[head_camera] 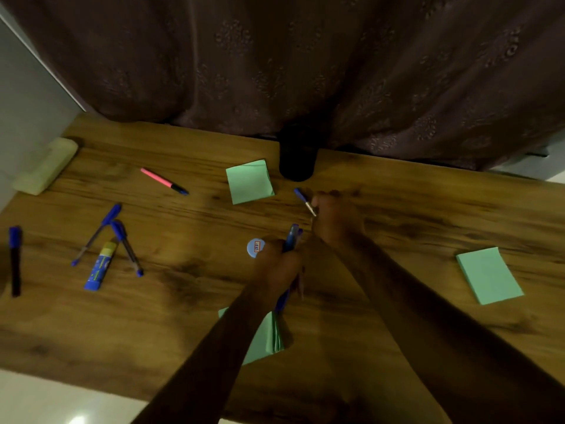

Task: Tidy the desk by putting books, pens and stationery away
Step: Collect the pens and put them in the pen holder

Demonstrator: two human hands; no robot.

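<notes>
Two arms reach up from the bottom of the frame, over the desk. Under the left arm lies a green pad. In the middle of the frame the left hand is curled round some blue pens. It holds them in a bunch, I think so they can all go away in one go. Just above it, the right hand pinches one pen by its end. That hand is blurry, so the pinch is my best guess. The pen sticks out up and left from the fingers, toward the black cup at the back edge of the desk. The cup looks like the home for pens. Other pens, a pink pen and a glue stick lie on the left, well apart from both hands.
</notes>
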